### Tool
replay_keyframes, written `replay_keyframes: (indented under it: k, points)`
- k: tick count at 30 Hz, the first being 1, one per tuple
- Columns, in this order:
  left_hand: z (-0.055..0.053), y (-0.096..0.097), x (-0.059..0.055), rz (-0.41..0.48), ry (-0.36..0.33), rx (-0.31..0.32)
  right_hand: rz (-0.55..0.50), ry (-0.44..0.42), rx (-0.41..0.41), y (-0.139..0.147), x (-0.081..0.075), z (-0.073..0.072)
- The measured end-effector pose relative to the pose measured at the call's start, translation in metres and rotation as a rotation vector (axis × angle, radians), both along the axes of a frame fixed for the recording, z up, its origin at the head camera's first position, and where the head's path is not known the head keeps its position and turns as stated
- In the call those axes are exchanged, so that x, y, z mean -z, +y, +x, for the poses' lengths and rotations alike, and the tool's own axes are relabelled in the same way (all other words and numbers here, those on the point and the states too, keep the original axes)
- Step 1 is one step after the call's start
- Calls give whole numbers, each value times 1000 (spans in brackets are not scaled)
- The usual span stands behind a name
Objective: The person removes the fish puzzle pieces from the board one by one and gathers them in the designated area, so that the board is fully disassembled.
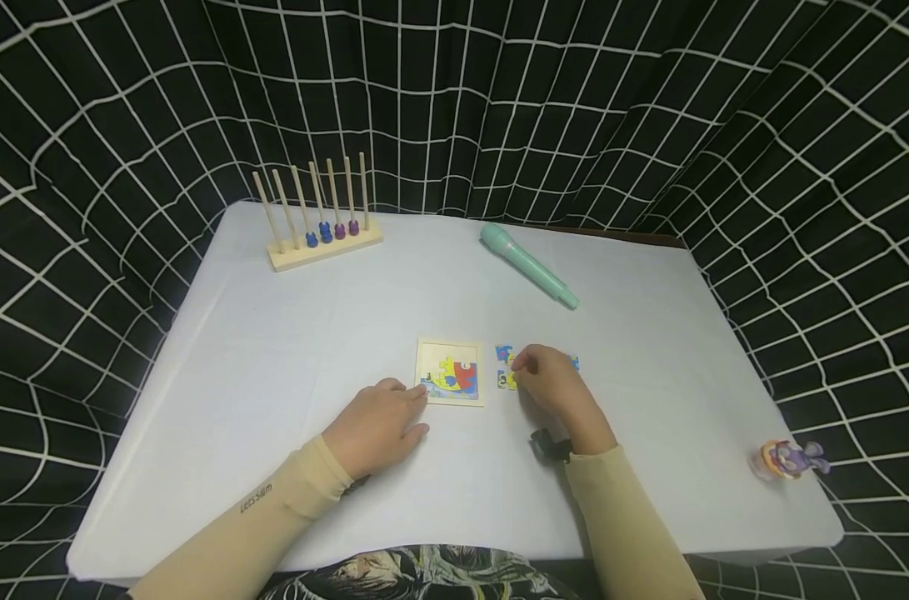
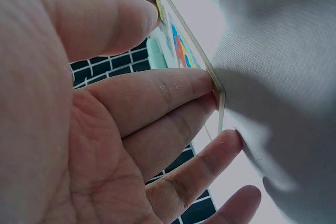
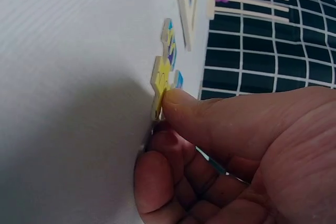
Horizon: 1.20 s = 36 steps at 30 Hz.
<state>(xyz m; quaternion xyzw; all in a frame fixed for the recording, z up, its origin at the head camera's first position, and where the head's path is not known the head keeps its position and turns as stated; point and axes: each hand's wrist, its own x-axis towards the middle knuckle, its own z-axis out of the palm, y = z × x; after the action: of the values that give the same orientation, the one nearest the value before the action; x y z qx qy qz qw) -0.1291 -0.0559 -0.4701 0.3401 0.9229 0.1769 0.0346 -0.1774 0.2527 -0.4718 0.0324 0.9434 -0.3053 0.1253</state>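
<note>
A square wooden puzzle board (image 1: 429,350) lies at the middle of the table, with several colourful pieces fitted in its lower and right parts. My left hand (image 1: 379,427) rests at its lower left corner. In the left wrist view, straight fingers (image 2: 168,85) touch the board's edge. Loose puzzle pieces (image 1: 503,353) lie right of the board, partly hidden under my right hand (image 1: 551,383). In the right wrist view, its thumb and curled index finger pinch the end of a yellow puzzle piece (image 3: 160,74), close to the tabletop. Another piece (image 3: 168,38) lies just beyond it.
A wooden peg rack (image 1: 327,248) with blue and purple beads stands at the back left. Behind the puzzle lies a mint-green toy microphone (image 1: 529,265). A small purple figurine (image 1: 790,458) is near the right edge. Black gridded cloth (image 1: 439,100) surrounds the white table (image 1: 274,350).
</note>
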Motion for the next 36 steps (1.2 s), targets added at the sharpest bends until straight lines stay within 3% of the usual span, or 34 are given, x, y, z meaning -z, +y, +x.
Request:
replay_keyframes:
  k: [7, 14, 16, 27, 31, 36]
  points:
    - [1, 1, 2, 6, -17, -10, -24, 92, -36, -18, -7, 0]
    - [0, -1, 6, -3, 17, -8, -5, 82, -292, -70, -9, -14]
    - [0, -1, 7, -7, 29, -3, 14, 58, -323, -79, -7, -17]
    - [-2, -2, 4, -21, 34, -5, 39, -27, -274, -91, -8, -27]
    - [-2, -2, 5, -14, 24, -9, 16, -2, -277, -91, -8, -26]
    - [-3, -2, 5, -10, 19, -11, -12, 77, -210, -88, -6, -14]
